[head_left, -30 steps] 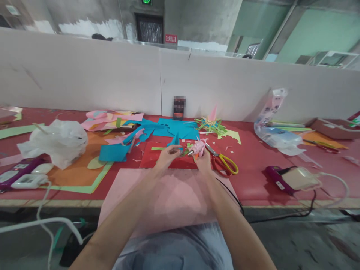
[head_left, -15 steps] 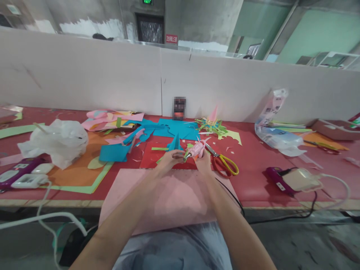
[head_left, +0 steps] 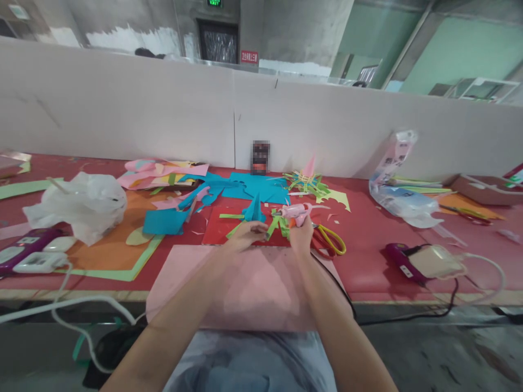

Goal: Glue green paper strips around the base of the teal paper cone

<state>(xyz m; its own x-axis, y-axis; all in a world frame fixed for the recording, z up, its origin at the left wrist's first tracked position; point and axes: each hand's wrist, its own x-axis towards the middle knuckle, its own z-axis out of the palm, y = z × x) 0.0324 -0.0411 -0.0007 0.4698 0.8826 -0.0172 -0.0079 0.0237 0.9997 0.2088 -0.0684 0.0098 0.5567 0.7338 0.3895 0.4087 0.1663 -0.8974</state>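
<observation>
The right hand [head_left: 301,234] wraps around the pink glue gun [head_left: 294,211], which points left. The left hand [head_left: 245,236] has curled fingers; whether they pinch anything cannot be told. The blue paper cone [head_left: 254,209] rises just beyond it, green strips [head_left: 273,226] between both hands.

Patchy gray wall [head_left: 286,27], dark doorway [head_left: 218,43]

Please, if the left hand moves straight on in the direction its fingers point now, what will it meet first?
Probably the green paper strips, just beyond the left hand on the side of the right hand. Depth is unclear, so it may be touching one.
</observation>
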